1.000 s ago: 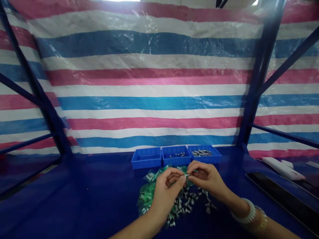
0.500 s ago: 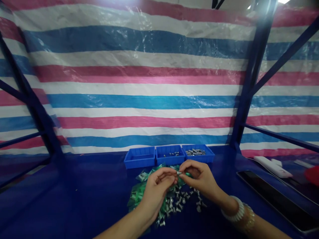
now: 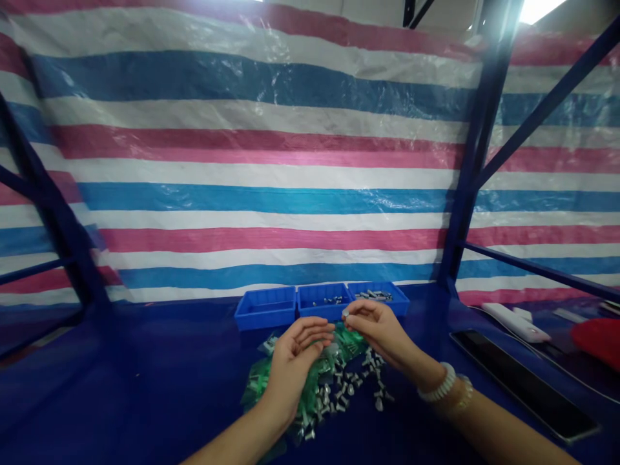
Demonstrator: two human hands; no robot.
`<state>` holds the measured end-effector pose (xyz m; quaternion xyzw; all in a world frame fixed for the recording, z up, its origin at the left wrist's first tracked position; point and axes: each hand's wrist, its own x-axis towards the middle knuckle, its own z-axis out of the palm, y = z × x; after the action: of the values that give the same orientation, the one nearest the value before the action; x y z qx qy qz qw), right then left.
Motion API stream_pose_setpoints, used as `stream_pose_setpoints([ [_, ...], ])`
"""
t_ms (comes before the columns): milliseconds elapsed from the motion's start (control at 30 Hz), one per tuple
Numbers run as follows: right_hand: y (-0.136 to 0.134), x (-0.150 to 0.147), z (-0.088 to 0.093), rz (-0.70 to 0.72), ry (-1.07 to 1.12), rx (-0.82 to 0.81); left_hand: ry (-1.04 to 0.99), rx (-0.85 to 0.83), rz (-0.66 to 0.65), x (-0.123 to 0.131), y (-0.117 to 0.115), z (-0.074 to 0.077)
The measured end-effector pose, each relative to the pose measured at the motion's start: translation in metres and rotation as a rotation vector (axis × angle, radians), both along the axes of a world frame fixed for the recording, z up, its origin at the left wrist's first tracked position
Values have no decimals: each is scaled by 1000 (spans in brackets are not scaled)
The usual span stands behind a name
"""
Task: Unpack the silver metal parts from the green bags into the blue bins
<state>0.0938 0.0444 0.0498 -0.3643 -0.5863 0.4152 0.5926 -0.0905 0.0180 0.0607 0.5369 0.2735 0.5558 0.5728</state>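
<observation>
Between the thumb and fingertips of my right hand (image 3: 375, 326) is a small silver screw (image 3: 345, 314), held just in front of the middle bin. My left hand (image 3: 296, 358) is apart from it, fingers stretched and loosely curved, with nothing visible in them. Beneath both hands lies a heap of small clear-and-green plastic packets (image 3: 259, 381). Loose silver screws (image 3: 341, 394) are scattered over and beside the packets on the blue table. My left hand and wrist hide part of the heap.
Three blue bins stand in a row behind the heap: a left bin (image 3: 266, 316), a middle bin (image 3: 322, 311) with a few small metal parts, and a right bin (image 3: 400, 302) with longer metal pieces. To the right lie a black phone-like slab (image 3: 523, 381), a white device (image 3: 516, 323) and a red object (image 3: 598, 339).
My hands have moved apart. The right one has lifted the small screw away toward the bins, while the left has let go and loosened its fingers. The view has shifted slightly.
</observation>
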Motion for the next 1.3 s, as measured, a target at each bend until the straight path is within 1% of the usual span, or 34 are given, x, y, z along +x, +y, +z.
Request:
stream_pose_setpoints([
  [167, 53, 15, 21, -193, -225, 113, 26, 25, 112, -5, 9, -2],
  [233, 62, 20, 24, -241, -340, 143, 27, 26, 130, -6, 9, -2],
  [267, 61, 22, 23, -249, -396, 154, 28, 28, 134, -6, 9, -2],
  [333, 50, 24, 20, -222, -505, 171, 39, 41, 147, -6, 8, -1],
  [400, 31, 26, 16, -137, -611, 181, 64, 59, 162, -5, 6, 0],
  [533, -6, 21, 9, 78, -791, 195, 106, 80, 177, -4, 3, 0],
  [600, -16, 16, 7, 153, -862, 211, 116, 85, 179, -3, 2, -1],
  [667, -22, 13, 6, 188, -918, 228, 123, 88, 184, -3, 0, -1],
  [800, -25, 16, 6, 200, -1000, 236, 137, 85, 177, -3, -2, -3],
  [1000, -27, 22, 4, 169, -1121, 184, 151, 89, 145, -2, -4, -4],
  [1200, -25, 17, -4, 156, -1112, 185, 184, 129, 116, -2, -8, -3],
  [1300, -24, 18, -2, 140, -1044, 194, 207, 143, 124, -2, -9, -1],
])
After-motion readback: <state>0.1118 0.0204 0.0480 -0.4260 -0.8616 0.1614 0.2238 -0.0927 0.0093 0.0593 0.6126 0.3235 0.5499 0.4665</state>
